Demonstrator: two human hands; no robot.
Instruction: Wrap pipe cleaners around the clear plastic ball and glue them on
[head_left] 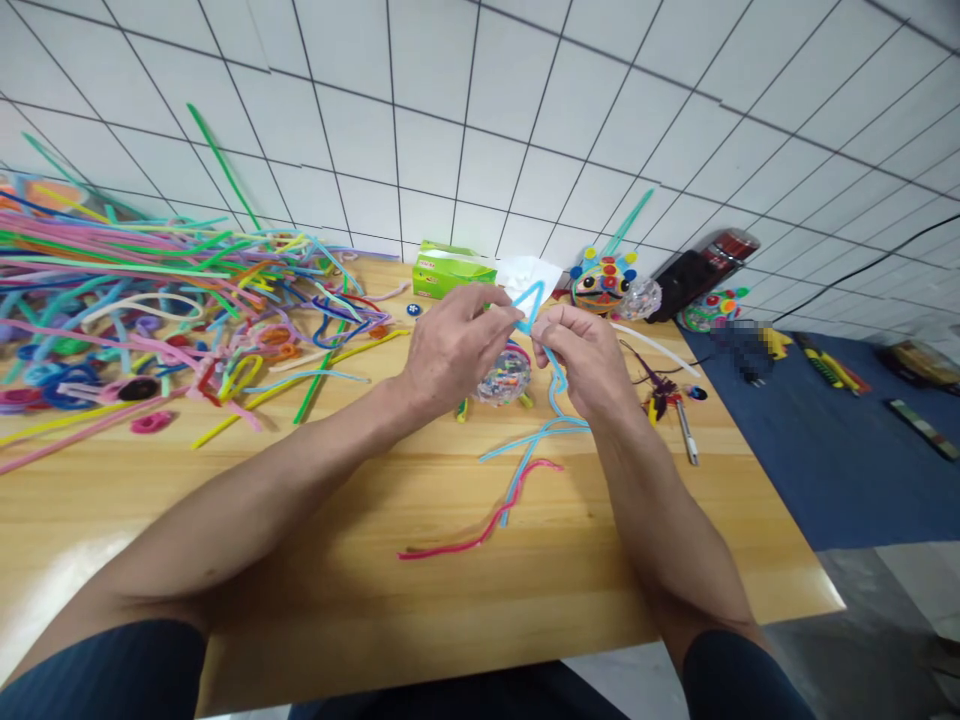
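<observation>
A light blue pipe cleaner (pixel 537 300), bent into a small triangle at its upper end, is held between both hands. My left hand (pixel 459 345) pinches one side of the triangle, and my right hand (pixel 581 355) pinches its lower right part. From the right hand, blue lengths trail down and cross on the wooden table (pixel 337 600). A wavy red pipe cleaner (pixel 487 532) lies over one blue end. Behind and below the hands sits a clear ball with colourful bits (pixel 504 378), partly hidden by the left hand.
A large pile of colourful pipe cleaners (pixel 172 290) covers the left. A green tissue box (pixel 450 270) stands at the back. Rightward are a decorated face figure (pixel 601 282), a dark red bottle (pixel 709 265), a pen (pixel 686 435) and a blue mat (pixel 825 440) with tools.
</observation>
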